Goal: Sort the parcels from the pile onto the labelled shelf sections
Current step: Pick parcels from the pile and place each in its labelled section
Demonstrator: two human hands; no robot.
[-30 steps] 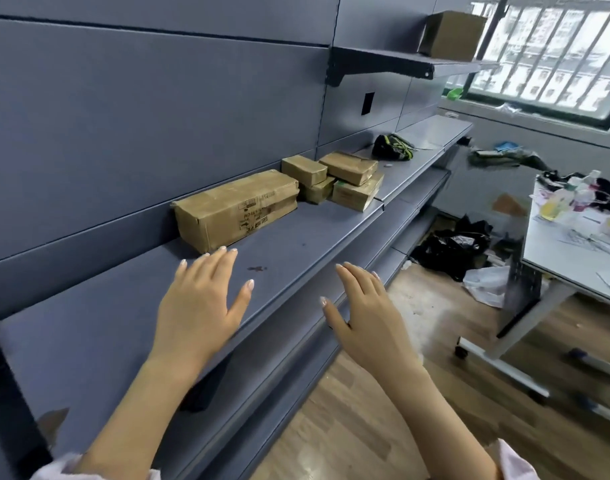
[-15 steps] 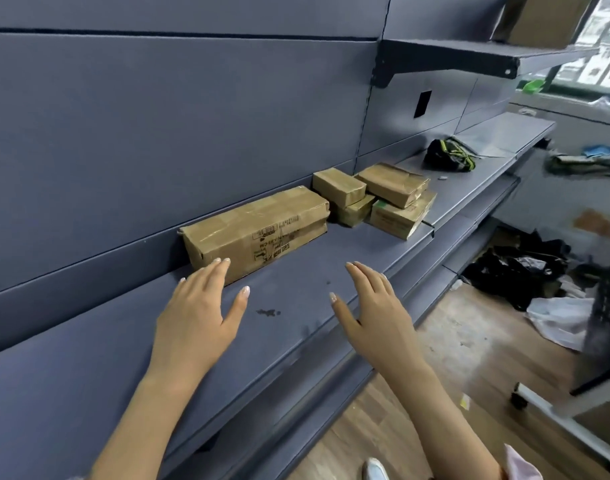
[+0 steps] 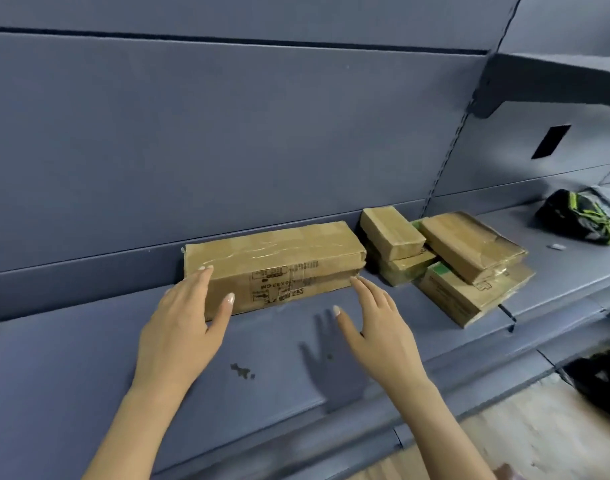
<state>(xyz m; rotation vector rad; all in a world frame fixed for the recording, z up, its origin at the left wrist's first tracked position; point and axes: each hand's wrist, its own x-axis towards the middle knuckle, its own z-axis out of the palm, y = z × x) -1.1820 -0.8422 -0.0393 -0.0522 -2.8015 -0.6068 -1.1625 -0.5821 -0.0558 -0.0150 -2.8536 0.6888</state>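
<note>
A long taped cardboard parcel [image 3: 283, 261] lies against the back panel of the grey shelf [image 3: 89, 368]. My left hand [image 3: 186, 317] is open, its fingers straight at the parcel's left front corner, fingertips over the box edge. My right hand [image 3: 376, 323] is open too, its fingertips reaching the parcel's lower right front corner. To the right sits a pile of several smaller cardboard parcels [image 3: 470, 251], stacked two high. No shelf labels are visible.
A black and green bag [image 3: 580, 218] lies further right on the shelf. An upper shelf bracket [image 3: 525, 84] juts out at top right. Lower shelf levels step down toward a wooden floor [image 3: 504, 441] at bottom right, with dark items [image 3: 601, 382] there.
Both hands have moved forward across the shelf and now reach the long parcel's two front corners. The view has swung left and closer to the shelf.
</note>
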